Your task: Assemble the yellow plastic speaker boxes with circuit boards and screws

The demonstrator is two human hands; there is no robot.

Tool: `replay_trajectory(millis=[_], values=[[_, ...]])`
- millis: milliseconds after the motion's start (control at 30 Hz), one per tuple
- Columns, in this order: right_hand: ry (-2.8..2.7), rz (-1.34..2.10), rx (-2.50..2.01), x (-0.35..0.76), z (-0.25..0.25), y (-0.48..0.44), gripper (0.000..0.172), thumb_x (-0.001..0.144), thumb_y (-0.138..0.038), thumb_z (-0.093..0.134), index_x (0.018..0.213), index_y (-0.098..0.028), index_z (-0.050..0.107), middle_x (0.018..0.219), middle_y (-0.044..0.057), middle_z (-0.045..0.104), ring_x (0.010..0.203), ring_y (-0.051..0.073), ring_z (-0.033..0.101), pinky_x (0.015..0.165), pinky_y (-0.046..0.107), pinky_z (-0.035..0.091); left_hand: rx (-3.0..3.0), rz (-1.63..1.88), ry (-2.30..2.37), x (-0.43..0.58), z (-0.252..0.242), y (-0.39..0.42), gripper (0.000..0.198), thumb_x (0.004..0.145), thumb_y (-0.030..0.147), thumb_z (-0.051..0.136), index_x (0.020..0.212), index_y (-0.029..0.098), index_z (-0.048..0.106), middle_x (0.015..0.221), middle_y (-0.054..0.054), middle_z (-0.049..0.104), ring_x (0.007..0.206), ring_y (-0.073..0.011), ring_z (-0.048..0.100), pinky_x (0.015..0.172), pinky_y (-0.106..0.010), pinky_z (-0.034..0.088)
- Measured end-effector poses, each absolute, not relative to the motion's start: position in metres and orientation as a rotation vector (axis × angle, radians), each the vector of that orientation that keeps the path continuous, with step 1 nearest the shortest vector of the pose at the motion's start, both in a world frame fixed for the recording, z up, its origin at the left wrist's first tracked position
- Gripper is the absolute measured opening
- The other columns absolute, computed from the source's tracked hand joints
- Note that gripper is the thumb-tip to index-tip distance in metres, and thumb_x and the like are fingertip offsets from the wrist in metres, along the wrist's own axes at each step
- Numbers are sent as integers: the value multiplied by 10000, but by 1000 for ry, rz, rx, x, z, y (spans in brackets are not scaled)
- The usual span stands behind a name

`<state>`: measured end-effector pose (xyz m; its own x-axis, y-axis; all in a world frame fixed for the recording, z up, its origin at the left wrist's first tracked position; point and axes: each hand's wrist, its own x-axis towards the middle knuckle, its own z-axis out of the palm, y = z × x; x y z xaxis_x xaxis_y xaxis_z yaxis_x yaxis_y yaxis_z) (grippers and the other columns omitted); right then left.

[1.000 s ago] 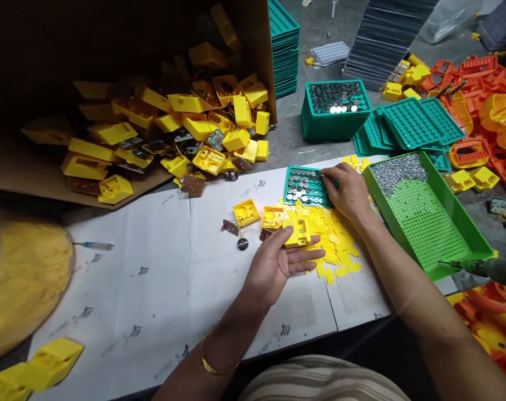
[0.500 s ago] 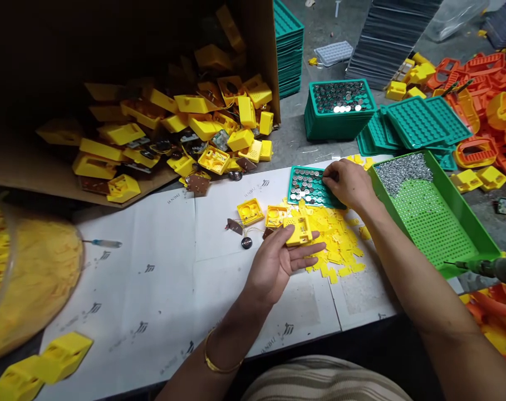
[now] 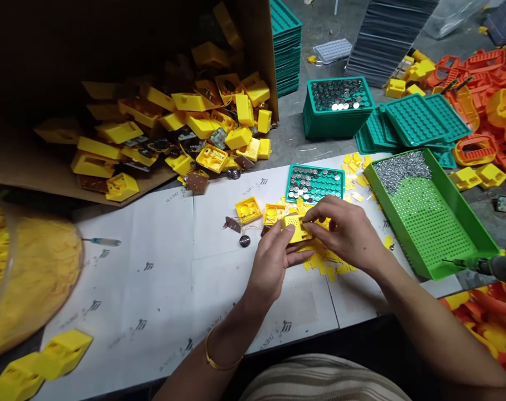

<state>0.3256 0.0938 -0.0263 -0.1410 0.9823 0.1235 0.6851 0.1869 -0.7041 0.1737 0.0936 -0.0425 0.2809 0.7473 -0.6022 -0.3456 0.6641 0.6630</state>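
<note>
A small yellow plastic housing (image 3: 292, 229) with speaker holes rests in the fingers of my left hand (image 3: 269, 259), thumb on top. My right hand (image 3: 347, 231) pinches at the housing's right side; whatever is between its fingertips is hidden. Just beyond lies a green tray (image 3: 325, 186) holding rows of button cells (image 3: 305, 181). Two open yellow housings, one at the left (image 3: 248, 210) and one behind my left hand (image 3: 273, 213), lie with wires trailing. A round black speaker (image 3: 245, 241) sits beside them. Under my hands spreads a pile of flat yellow covers (image 3: 319, 259).
A green bin (image 3: 436, 228) of screws stands at the right, with a power screwdriver (image 3: 486, 265) by it. At the back left a cardboard box (image 3: 273, 67) holds many yellow housings. A screwdriver (image 3: 104, 241) lies left; stacked green trays (image 3: 336, 122) stand behind.
My right hand has moved from the tray of button cells back toward me and down to the yellow housing. My left-hand fingers have curled in a little under it.
</note>
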Motion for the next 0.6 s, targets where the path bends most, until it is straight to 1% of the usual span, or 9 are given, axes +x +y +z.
replay_trajectory(millis=[100,167,233,367,467,600], values=[[-2057,487,-1647,319,-28,91,130,869,-161,541,801,-182,650,817,45,615,750,163,567,623,276,414,529,765,1056,174,-44,91,294,838,281,605,1107,163,592,1072,-76,651,900,-213,685,722,-335,601],[-2123,418,-1655,319,-28,90,171,887,-173,523,801,-183,670,824,59,623,747,174,577,602,280,411,532,763,1052,174,-45,91,295,834,279,607,1104,160,595,1058,-77,653,890,-215,687,717,-337,602],[-2101,433,-1601,323,-28,89,166,890,-176,533,844,-194,692,850,59,644,750,170,601,615,278,440,490,760,1046,174,-46,92,265,832,274,604,1067,152,602,1014,-78,664,850,-217,696,678,-337,604],[-1866,529,-1471,331,-28,85,164,877,-141,559,943,-212,691,893,37,686,799,149,648,695,263,510,411,764,1024,173,-45,95,215,835,257,594,1019,145,595,956,-81,681,813,-228,709,616,-324,602],[-1793,547,-1414,331,-31,85,147,871,-137,563,934,-215,671,882,22,701,809,149,650,711,271,517,420,753,1017,173,-44,95,211,835,246,590,1020,146,592,965,-81,679,813,-225,710,609,-315,599],[-1957,483,-1341,327,-34,89,131,884,-132,536,856,-205,641,797,18,684,780,163,596,723,298,474,465,744,1020,172,-44,93,236,820,259,607,1028,148,599,969,-72,660,823,-229,703,625,-326,601]])
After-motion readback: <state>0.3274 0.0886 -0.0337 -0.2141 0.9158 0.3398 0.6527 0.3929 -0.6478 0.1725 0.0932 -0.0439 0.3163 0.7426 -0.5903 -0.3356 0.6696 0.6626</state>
